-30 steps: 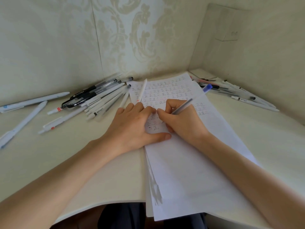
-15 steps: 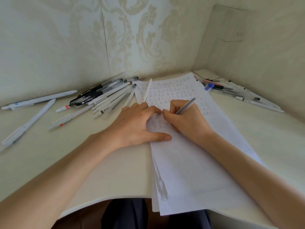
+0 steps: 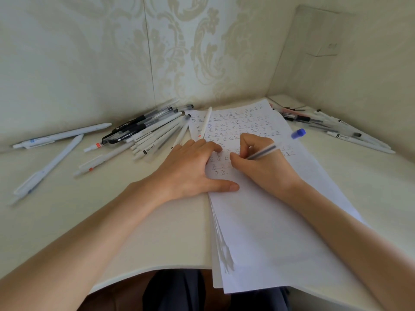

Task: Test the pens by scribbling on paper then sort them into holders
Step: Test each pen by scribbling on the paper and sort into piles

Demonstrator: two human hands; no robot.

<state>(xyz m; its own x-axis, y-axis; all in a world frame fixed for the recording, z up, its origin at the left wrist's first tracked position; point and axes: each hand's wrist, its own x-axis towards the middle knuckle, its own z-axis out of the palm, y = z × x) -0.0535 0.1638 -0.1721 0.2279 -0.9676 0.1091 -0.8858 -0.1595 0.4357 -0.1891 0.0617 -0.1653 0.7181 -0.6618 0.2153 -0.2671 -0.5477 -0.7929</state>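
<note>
1. I see the loose heap of white and black plastic pens (image 3: 146,135) nearest the left hand (image 3: 190,171).
2. That hand lies flat, fingers spread, pressing the white paper stack (image 3: 269,232).
3. The right hand (image 3: 262,167) pinches the clear blue-capped pen (image 3: 269,150), its tip on the paper and its barrel slanting up and right.

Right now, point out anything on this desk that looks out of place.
One white pen lies on the paper stack, across the written rows, outside the pen pile to its left. The stack's near end also overhangs the front edge of the desk. Nothing looks spilled or damaged.
</note>
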